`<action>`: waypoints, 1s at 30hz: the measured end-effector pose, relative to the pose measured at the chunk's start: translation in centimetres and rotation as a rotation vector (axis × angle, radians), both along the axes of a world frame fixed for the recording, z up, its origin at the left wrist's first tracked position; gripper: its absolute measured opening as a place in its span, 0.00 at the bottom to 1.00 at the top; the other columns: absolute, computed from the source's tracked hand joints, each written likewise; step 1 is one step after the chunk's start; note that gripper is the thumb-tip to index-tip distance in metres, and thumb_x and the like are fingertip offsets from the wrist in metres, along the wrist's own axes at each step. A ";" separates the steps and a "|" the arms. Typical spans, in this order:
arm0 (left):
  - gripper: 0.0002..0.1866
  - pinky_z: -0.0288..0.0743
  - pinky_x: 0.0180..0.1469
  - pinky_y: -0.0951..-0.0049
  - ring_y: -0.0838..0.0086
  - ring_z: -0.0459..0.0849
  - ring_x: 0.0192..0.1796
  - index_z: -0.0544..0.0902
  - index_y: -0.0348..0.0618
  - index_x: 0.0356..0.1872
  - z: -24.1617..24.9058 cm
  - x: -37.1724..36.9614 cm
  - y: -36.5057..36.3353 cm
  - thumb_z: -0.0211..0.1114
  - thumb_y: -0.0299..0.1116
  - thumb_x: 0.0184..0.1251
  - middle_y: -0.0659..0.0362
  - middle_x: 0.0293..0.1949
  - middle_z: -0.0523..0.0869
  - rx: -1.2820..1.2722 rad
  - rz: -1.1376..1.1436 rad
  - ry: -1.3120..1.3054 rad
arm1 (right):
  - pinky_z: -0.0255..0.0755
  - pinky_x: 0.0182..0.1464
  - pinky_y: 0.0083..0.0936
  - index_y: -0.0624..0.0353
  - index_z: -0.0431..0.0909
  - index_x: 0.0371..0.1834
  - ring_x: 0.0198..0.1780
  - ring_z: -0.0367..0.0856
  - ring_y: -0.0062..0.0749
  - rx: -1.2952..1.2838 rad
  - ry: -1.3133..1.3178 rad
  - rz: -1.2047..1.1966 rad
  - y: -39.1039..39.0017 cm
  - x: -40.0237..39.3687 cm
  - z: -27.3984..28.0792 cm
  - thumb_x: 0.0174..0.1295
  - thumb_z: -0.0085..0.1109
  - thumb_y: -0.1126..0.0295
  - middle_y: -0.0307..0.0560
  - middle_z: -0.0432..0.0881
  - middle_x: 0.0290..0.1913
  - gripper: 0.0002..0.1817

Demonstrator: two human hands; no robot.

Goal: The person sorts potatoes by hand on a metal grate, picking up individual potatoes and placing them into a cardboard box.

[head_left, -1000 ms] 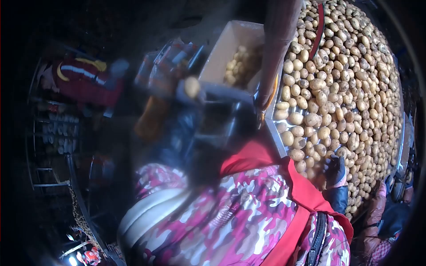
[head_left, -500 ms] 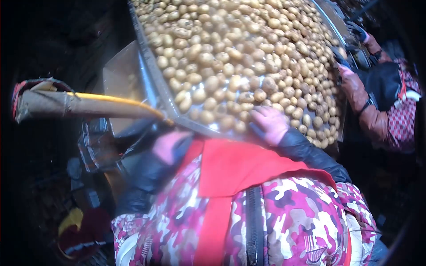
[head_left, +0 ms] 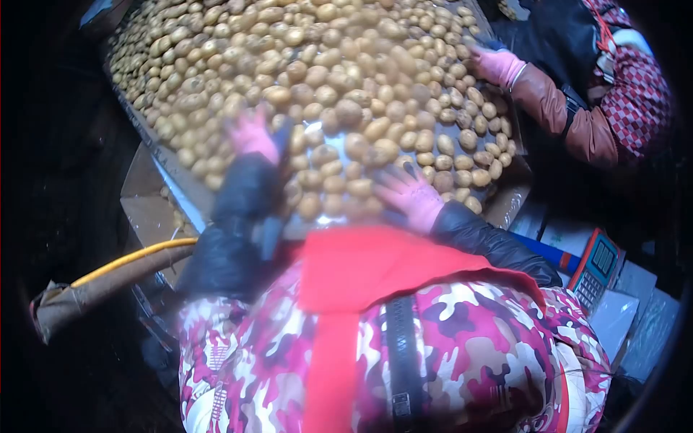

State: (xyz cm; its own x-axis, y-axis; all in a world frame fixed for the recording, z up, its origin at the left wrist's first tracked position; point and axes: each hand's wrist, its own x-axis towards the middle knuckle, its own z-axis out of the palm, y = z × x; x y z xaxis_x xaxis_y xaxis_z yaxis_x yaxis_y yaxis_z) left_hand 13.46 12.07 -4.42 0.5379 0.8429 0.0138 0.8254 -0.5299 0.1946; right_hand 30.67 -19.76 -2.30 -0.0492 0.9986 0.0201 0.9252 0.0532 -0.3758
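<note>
Many small yellow-brown potatoes [head_left: 346, 112] lie spread over a large tray [head_left: 162, 155] with a raised metal edge. My left hand [head_left: 254, 136], in a pink and dark glove, is on the potatoes left of the middle, its fingers spread and somewhat blurred. Nearer the tray's front edge, my right hand [head_left: 411, 196] rests against potatoes, gloved the same way, with its fingers apart. Neither hand has a potato enclosed in it.
At the right, a co-worker's gloved hand [head_left: 498, 66] touches the potatoes. A calculator [head_left: 593, 268] lies among boxes at the lower right. A brown tube [head_left: 108, 278] with a yellow hose juts out at the left, beside a cardboard box [head_left: 144, 180].
My left hand has moved from beside the tray's front corner onto the potatoes. The view has turned, bringing the calculator into sight. My right hand remains at the potatoes near the front edge.
</note>
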 end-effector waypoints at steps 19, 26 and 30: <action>0.31 0.59 0.81 0.40 0.39 0.64 0.80 0.80 0.56 0.73 1.1 -8.8 -1.8 0.68 0.54 0.74 0.45 0.79 0.70 0.134 -0.082 0.038 | 0.60 0.77 0.62 0.49 0.72 0.75 0.78 0.68 0.59 0.115 0.290 -0.120 16.9 1.3 -1.1 0.65 0.66 0.46 0.59 0.70 0.78 0.37; 0.37 0.56 0.82 0.41 0.35 0.54 0.83 0.75 0.57 0.78 -1.6 -7.4 0.8 0.70 0.57 0.71 0.41 0.84 0.59 0.167 0.134 -0.118 | 0.60 0.78 0.57 0.52 0.72 0.75 0.78 0.68 0.55 0.123 -0.049 -0.569 18.7 12.9 0.0 0.68 0.64 0.51 0.56 0.71 0.78 0.34; 0.37 0.48 0.81 0.26 0.35 0.47 0.86 0.73 0.58 0.79 0.6 -3.4 -0.1 0.68 0.57 0.72 0.43 0.85 0.57 0.041 -0.057 0.103 | 0.51 0.81 0.61 0.54 0.69 0.78 0.78 0.67 0.53 0.134 -0.145 -0.662 17.7 10.4 -5.3 0.68 0.62 0.45 0.62 0.66 0.81 0.40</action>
